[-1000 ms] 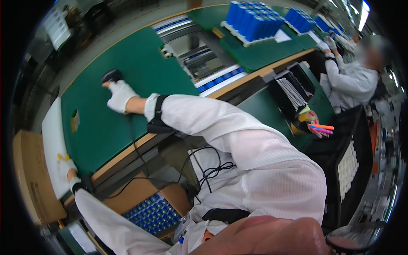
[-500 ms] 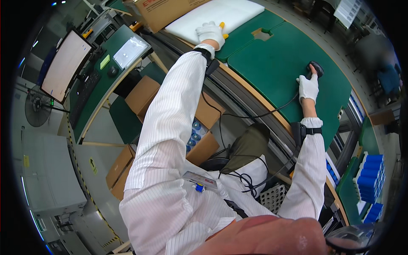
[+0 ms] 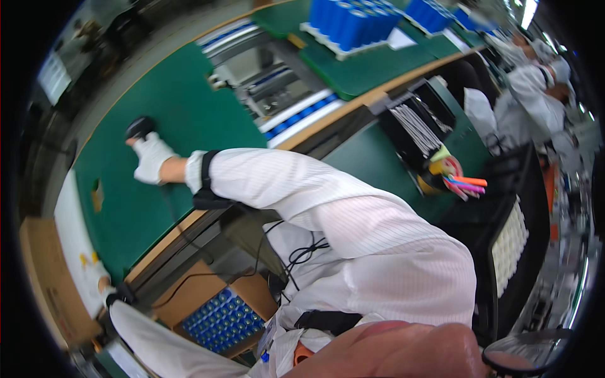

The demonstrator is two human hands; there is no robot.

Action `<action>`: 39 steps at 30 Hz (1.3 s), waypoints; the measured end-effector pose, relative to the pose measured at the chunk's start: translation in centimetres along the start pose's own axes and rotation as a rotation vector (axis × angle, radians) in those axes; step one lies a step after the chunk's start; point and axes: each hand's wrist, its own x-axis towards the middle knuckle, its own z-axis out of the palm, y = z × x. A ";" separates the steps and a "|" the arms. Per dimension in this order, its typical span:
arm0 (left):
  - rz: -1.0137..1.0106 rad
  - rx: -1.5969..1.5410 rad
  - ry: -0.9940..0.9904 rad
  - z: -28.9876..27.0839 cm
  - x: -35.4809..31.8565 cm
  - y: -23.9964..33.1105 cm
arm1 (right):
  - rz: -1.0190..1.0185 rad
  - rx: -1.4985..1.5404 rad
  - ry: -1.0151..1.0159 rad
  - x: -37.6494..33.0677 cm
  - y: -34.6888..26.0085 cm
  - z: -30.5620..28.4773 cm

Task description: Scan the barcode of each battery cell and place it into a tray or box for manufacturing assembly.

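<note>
blue cylinder trays (image 3: 356,25) sitting far back on green surface (image 3: 189,113), coloured markers (image 3: 465,184) in cup, cardboard box of blue cells (image 3: 220,321) underneath

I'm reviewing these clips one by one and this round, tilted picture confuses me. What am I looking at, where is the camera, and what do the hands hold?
There is no machine here. A person in a white striped coat and white gloves wears a fisheye camera on the head, so the view looks down their own body and straight edges bend.

The right hand grips a small black corded device on the green-topped workbench. The left hand rests by a white flat sheet at the bench's end; its grip cannot be made out.

Trays of blue cylinders stand further along, and a cardboard box of blue cylinders sits under the bench. A co-worker in white works nearby.
</note>
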 end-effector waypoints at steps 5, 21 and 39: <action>-0.049 -0.121 0.022 0.2 0.2 0.6 | 0.005 -0.198 -0.088 0.4 0.4 0.9; -0.177 -0.068 -0.047 -0.6 -0.1 0.7 | -0.026 -0.327 -0.138 -0.5 -0.3 0.3; -0.115 -0.057 -0.047 -2.8 -1.0 1.6 | -0.032 -0.284 -0.152 -0.5 -0.4 -0.1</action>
